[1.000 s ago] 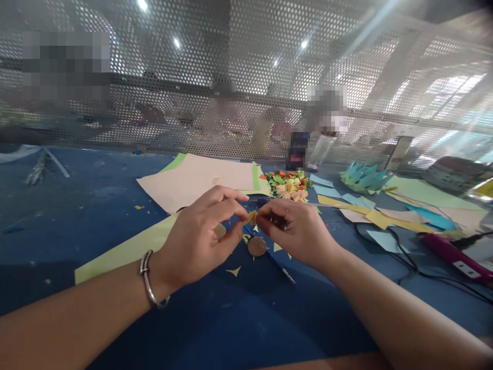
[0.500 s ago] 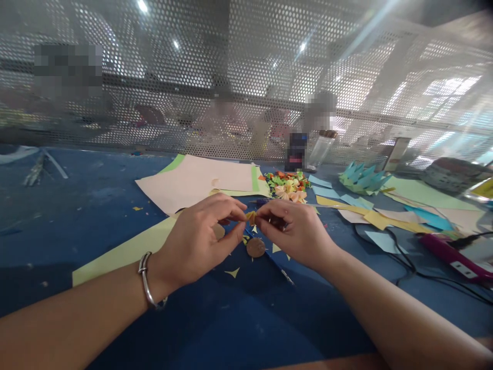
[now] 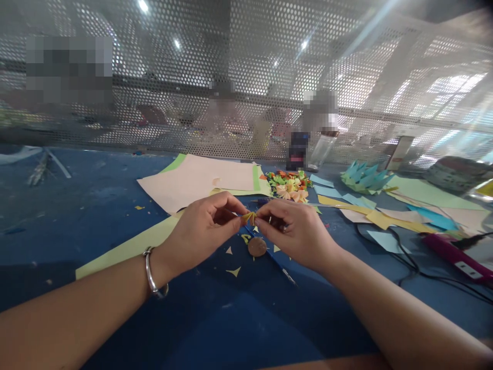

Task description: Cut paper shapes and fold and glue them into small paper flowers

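Between my two hands is a small folded yellow paper piece (image 3: 249, 218), creased into pleats. My left hand (image 3: 206, 221) pinches its left edge between thumb and forefinger. The thumb and fingertips of my right hand (image 3: 290, 226) close on its right side. Below the fingertips a round brownish disc (image 3: 257, 246) lies on the blue table. A thin blue pen-like tool (image 3: 280, 265) slants past the disc, partly covered by it. Pale yellow paper scraps (image 3: 233, 272) are scattered around. Just beyond my right hand sits a pile of small folded paper flowers (image 3: 290, 186) in orange, green and peach.
Large pink paper sheets (image 3: 215, 172) lie behind my left hand. To the right are coloured paper strips (image 3: 358, 205), a blue pointed paper piece (image 3: 364, 177), a purple power strip (image 3: 454, 254) and black cables (image 3: 408, 259). A perforated metal screen (image 3: 173, 113) borders the table's far side.
My left fingertips have moved slightly up and right and now pinch the yellow paper, which shows more clearly. A scrap below the left hand has come into view. The right hand stays nearly still.
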